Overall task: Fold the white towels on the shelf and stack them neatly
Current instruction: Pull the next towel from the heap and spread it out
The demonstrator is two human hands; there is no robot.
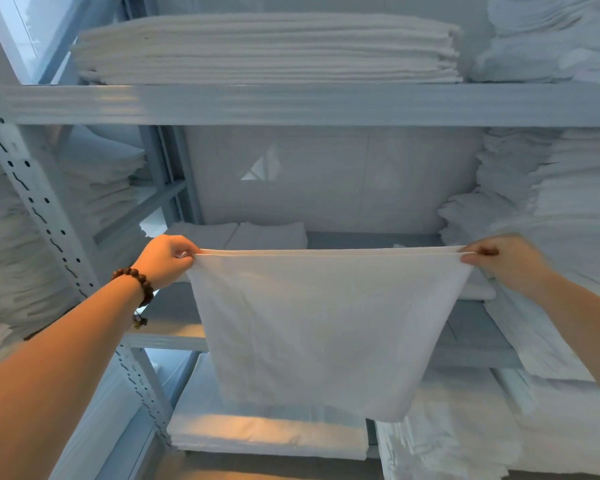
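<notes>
A white towel (321, 327) hangs doubled in front of the shelf (291, 105), its top edge stretched taut between both hands. The left hand (165, 259) pinches the left corner — thumb and curled fingers closed on the layered edge; a beaded bracelet (137, 282) circles that wrist. The right hand (503, 259) pinches the opposite corner the same way, though it is motion-blurred. Below the fingers the cloth drapes down, narrowing to a rounded lower edge. Beyond the left fingertips, two folded towels (243, 233) lie side by side on the middle shelf board. Above the fingers, a tall flat stack of linens (267, 48) rests on the upper board — more piles crowd beside the right hand.
</notes>
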